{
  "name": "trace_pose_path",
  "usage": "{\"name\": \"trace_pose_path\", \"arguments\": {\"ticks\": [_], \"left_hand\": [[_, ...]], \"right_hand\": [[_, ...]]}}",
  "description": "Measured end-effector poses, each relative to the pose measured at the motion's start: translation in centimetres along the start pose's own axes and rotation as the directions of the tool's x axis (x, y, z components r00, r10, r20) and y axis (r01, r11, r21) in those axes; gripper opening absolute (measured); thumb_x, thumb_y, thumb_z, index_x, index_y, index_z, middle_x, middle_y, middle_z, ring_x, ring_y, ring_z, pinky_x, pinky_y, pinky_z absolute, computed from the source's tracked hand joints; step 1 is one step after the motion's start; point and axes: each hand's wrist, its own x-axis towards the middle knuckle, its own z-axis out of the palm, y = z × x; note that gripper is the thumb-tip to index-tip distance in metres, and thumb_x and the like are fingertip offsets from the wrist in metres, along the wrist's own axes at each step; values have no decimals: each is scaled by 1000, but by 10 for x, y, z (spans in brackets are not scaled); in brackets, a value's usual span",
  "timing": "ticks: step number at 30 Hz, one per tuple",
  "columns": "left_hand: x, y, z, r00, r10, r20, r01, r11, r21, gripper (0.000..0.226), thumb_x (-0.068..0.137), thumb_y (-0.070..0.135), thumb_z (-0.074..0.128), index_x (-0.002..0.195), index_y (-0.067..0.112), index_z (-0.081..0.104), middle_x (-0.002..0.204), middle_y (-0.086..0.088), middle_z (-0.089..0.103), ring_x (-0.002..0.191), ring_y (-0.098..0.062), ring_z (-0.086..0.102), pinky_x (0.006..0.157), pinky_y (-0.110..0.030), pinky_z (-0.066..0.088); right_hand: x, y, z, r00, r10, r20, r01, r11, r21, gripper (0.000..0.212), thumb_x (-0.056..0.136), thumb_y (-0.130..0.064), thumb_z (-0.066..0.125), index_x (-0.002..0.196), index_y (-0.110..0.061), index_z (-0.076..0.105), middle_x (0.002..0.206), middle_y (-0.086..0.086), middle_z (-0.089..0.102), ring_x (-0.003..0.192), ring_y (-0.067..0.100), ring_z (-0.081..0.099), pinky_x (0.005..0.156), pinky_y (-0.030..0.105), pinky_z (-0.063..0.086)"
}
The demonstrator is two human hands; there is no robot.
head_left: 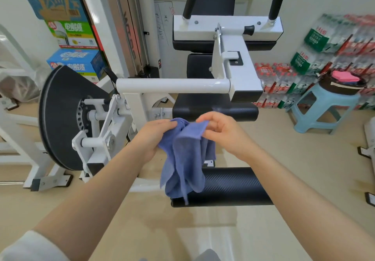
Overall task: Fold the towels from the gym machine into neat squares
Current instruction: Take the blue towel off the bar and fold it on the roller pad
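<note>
Both forearms reached forward, the left hand (155, 134) and right hand (221, 129) each pinching the blue towel's (185, 159) top edge. The towel hung crumpled, long axis vertical, before the black roller pad (233, 187).

Pale walls, beige floor (284, 159); stacked cartons (71, 35) left, bottled-water packs (324, 58) and blue stool (324, 110) right.

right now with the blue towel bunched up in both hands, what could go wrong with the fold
1. The towel hangs crumpled between left hand and right hand, so edges may not line up and the square could come out lopsided.
2. Its lower end dangles by the black roller pad and might snag there.
</note>
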Motion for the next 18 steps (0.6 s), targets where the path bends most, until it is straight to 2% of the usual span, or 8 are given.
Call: {"name": "trace_pose_path", "arguments": {"ticks": [2,3,5,7,10,12,15,18], "left_hand": [[-1,-4,5,997,-52,61,64,976,-209,15,92,12,51,90,5,65,87,-13,68,78,-22,62,73,-34,48],[-1,-6,7,990,-59,127,92,957,-276,18,92,10,47,96,3,63,92,-14,67,82,-22,62,76,-34,48],[-2,-10,11,965,-21,262,127,910,-394,26,91,5,40,109,0,59,105,-16,65,94,-25,62,87,-36,48],[-2,-9,16,956,5,295,140,873,-467,28,93,4,38,112,1,59,107,-14,68,94,-23,66,86,-35,54],[-2,-6,26,961,22,276,97,906,-411,25,96,5,37,103,4,61,88,-10,72,75,-17,69,66,-25,58],[-5,-5,31,969,17,245,66,943,-325,21,95,10,41,95,5,61,81,-9,68,71,-17,64,61,-25,54],[-12,-4,38,961,63,270,-9,980,-198,22,93,11,44,84,4,62,72,-9,62,69,-17,59,60,-24,51],[-17,-5,42,945,72,320,-17,985,-170,32,96,22,42,87,2,66,79,-9,66,78,-17,63,73,-26,53]], "right_hand": [[0,1,0,994,-54,-92,19,938,-347,12,90,-19,55,90,-28,63,86,-5,68,85,14,63,77,33,52],[0,3,1,992,-86,-95,37,903,-428,11,90,-24,55,90,-25,66,85,-4,66,85,16,60,78,33,50],[1,3,2,985,-150,-82,101,897,-430,15,90,-25,57,88,-17,69,91,-6,55,92,12,50,80,18,42],[2,0,3,977,-207,-46,169,890,-424,15,91,-22,55,83,-14,65,96,-7,47,95,9,43,76,8,32],[2,-4,6,968,-228,103,250,868,-428,19,93,-19,51,82,-7,61,81,-4,50,75,7,44,66,17,32],[-2,-7,12,950,-276,146,313,852,-419,17,92,-20,53,85,-10,64,73,-6,55,65,5,42,63,12,35],[-4,-5,21,943,-330,51,319,846,-428,17,88,-24,59,84,-12,69,78,2,67,69,2,46,64,10,37],[-1,0,22,973,-189,-131,111,885,-452,19,87,-31,61,78,-14,63,71,-1,60,68,11,51,63,27,43]]}}
